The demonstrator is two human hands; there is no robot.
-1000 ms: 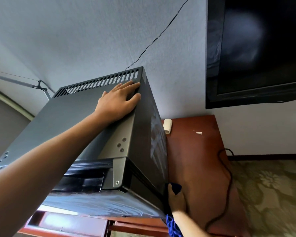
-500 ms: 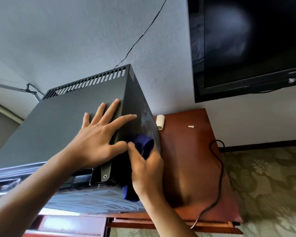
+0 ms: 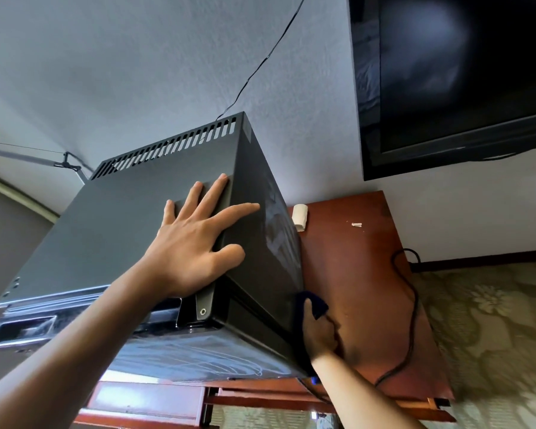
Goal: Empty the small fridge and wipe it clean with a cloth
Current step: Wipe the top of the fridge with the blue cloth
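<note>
The left hand [image 3: 195,243] lies spread flat on the small fridge [image 3: 143,230] atop the wooden table [image 3: 365,274], while the right hand [image 3: 321,332] presses a blue cloth [image 3: 311,300] low against its side, where a hard push could shove it toward the edge.

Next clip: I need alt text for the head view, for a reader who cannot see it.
A person's left hand lies flat, fingers spread, on top of a small black fridge, while the right hand presses a blue cloth to its right side, low down. The fridge sits on a reddish wooden table beneath a wall-mounted TV; a black cable trails across the table.
</note>
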